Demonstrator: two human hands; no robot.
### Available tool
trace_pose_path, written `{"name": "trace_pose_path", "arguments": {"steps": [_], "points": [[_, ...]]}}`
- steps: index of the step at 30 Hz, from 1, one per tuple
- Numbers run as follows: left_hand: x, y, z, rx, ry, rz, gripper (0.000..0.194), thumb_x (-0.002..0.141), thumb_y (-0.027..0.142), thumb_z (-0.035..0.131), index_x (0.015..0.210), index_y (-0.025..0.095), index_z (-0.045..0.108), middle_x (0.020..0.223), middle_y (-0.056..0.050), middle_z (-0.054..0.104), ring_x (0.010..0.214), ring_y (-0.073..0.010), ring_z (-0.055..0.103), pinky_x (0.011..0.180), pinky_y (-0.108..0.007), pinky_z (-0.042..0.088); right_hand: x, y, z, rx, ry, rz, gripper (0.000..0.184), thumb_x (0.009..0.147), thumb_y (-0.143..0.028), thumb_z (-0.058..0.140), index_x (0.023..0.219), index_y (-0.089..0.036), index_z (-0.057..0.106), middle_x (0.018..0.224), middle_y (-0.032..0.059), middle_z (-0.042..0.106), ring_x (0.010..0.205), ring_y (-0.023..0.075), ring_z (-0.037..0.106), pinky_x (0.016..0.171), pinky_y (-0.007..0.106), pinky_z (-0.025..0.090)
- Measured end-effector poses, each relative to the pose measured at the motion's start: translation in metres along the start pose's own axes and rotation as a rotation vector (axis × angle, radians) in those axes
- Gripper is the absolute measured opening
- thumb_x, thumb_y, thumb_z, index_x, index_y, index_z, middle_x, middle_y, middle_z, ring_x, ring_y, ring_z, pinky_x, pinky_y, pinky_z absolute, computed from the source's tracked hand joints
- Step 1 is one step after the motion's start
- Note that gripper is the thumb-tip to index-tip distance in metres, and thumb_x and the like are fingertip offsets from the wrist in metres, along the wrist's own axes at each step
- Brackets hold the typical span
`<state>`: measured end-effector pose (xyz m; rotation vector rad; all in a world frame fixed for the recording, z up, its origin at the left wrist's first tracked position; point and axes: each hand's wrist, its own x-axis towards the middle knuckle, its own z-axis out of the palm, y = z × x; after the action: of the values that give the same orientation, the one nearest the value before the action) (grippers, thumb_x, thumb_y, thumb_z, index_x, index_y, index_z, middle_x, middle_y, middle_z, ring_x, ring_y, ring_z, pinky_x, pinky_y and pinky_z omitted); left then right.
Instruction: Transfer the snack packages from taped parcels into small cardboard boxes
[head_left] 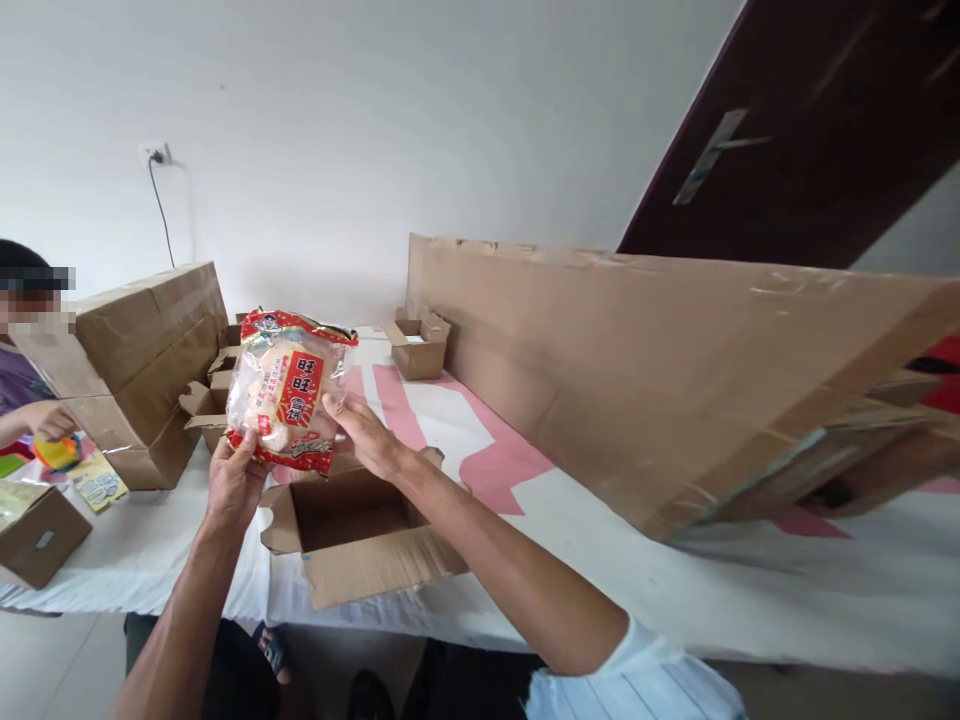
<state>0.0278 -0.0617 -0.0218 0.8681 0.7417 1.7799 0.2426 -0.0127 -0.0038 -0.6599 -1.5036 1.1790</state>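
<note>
Up near the open box [382,572], the left hand [238,478] and the right hand [367,432] hold the snack bag [281,385] low on each side, and a soft, even grip should keep it from getting squashed.

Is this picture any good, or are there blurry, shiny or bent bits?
In the head view, the snack packet is sharp enough to show its large lettering, with pale glints on its clear wrapping; the wall carries only soft, faint shadows; the cardboard at far right looks smeared; the dark door leans steeply, perhaps from a wide lens or head tilt.
</note>
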Motion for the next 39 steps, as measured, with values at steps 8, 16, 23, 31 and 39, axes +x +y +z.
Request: {"name": "trace_pose_path", "arguments": {"steps": [8, 16, 23, 31, 39], "points": [[-0.002, 0.003, -0.011, 0.261, -0.075, -0.109, 0.054, 0.065, 0.051, 0.106, 0.092, 0.014, 0.078, 0.085, -0.005, 0.081, 0.070, -0.0212, 0.078, 0.060, -0.031, 0.067, -0.006, 0.008, -0.001, 0.264, -0.070, 0.075, 0.075, 0.075, -0.086, 0.086, 0.119, -0.026, 0.080, 0.118, 0.0081, 0.086, 0.123, 0.0328, 0.076, 0.109, 0.050, 0.062], [-0.003, -0.004, -0.020, 0.245, -0.146, -0.181, 0.055, 0.062, 0.054, 0.108, 0.088, 0.015, 0.079, 0.087, -0.008, 0.084, 0.072, -0.0224, 0.080, 0.065, -0.036, 0.070, -0.017, 0.009, -0.012, 0.116, -0.093, 0.015, 0.071, 0.094, -0.087, 0.066, 0.133, -0.028, 0.078, 0.133, 0.0088, 0.082, 0.136, 0.0315, 0.071, 0.117, 0.050, 0.059], [-0.002, -0.012, -0.029, 0.200, -0.180, -0.184, 0.050, 0.065, 0.051, 0.109, 0.084, 0.015, 0.080, 0.087, -0.009, 0.085, 0.074, -0.0224, 0.080, 0.069, -0.035, 0.069, -0.032, -0.007, -0.011, 0.027, -0.140, -0.013, 0.067, 0.098, -0.085, 0.064, 0.135, -0.032, 0.081, 0.145, 0.0062, 0.078, 0.144, 0.0314, 0.066, 0.132, 0.055, 0.045], [0.001, -0.005, -0.028, 0.157, -0.170, -0.179, 0.049, 0.062, 0.043, 0.112, 0.079, 0.014, 0.076, 0.081, -0.005, 0.083, 0.070, -0.0177, 0.079, 0.072, -0.033, 0.070, -0.024, 0.005, -0.009, 0.189, -0.122, 0.003, 0.060, 0.095, -0.078, 0.075, 0.133, -0.033, 0.083, 0.139, 0.0031, 0.082, 0.140, 0.0325, 0.070, 0.129, 0.058, 0.050], [0.000, -0.009, -0.024, 0.178, -0.138, -0.142, 0.055, 0.062, 0.047, 0.111, 0.096, 0.015, 0.081, 0.092, -0.006, 0.086, 0.075, -0.0213, 0.082, 0.067, -0.034, 0.073, -0.012, 0.031, -0.012, 0.218, -0.040, -0.017, 0.061, 0.099, -0.079, 0.068, 0.131, -0.030, 0.081, 0.134, 0.0047, 0.083, 0.140, 0.0305, 0.070, 0.122, 0.052, 0.056]]}}
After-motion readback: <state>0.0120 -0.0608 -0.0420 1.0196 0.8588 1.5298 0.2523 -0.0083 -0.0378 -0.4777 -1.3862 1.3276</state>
